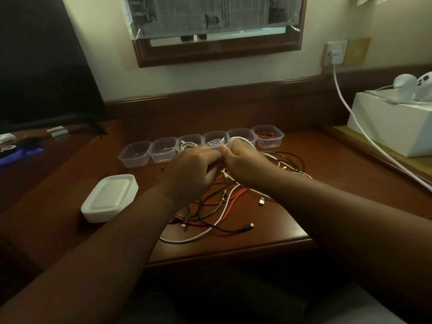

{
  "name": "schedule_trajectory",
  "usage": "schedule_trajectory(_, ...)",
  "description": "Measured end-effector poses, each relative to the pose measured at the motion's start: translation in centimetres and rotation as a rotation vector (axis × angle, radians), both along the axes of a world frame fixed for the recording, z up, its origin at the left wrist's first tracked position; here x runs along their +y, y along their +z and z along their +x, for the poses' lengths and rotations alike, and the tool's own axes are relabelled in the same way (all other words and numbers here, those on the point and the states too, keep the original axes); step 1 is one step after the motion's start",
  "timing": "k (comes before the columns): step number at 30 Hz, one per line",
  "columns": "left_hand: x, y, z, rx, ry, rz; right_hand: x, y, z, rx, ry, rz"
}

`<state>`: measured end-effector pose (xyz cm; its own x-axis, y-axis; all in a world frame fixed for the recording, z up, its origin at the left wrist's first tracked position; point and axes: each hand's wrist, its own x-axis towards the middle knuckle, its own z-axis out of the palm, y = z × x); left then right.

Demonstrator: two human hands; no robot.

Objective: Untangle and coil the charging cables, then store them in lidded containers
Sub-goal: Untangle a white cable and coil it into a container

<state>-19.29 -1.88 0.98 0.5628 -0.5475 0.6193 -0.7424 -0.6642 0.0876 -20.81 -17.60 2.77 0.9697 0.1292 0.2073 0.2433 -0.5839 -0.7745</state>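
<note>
Both hands meet above the wooden desk (292, 206). My right hand (245, 164) grips a coil of white cable (238, 139) that loops over its fingers. My left hand (194, 167) pinches the same cable beside it. Under the hands lies a tangle of red, black and white cables (217, 206). Behind them stands a row of several clear containers (135, 153); two hold coiled white cables (216, 141), the far right one holds a red cable (267, 135). A stack of white lids (109, 197) sits at the left.
A white box (392, 122) with white devices on it stands at the right, and a white power cord (364, 134) runs from the wall socket (335, 53) across the desk. A dark screen (39, 66) and small items are at the left.
</note>
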Motion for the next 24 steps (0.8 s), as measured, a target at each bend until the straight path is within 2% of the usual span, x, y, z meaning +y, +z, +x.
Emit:
schedule_trajectory(5,0.8,-0.4,0.9,-0.093,-0.081,-0.082,-0.6,-0.1,-0.3,0.096,0.141,0.102)
schedule_trajectory(9,0.4,-1.5,1.7,0.160,-0.124,-0.360,-1.0,-0.8,0.4,0.256,0.210,0.113)
schedule_trajectory(14,-1.0,-3.0,4.0,0.563,-0.231,-0.330,-2.3,-1.8,3.3,0.424,0.336,0.294)
schedule_trajectory(21,-3.3,-5.2,9.2,0.348,-0.130,-0.520,-2.4,-3.4,8.7,0.369,0.257,0.537)
schedule_trajectory(24,-4.2,-6.3,11.1,0.343,-0.079,-0.566,-2.4,-4.0,10.6,0.349,0.170,0.526)
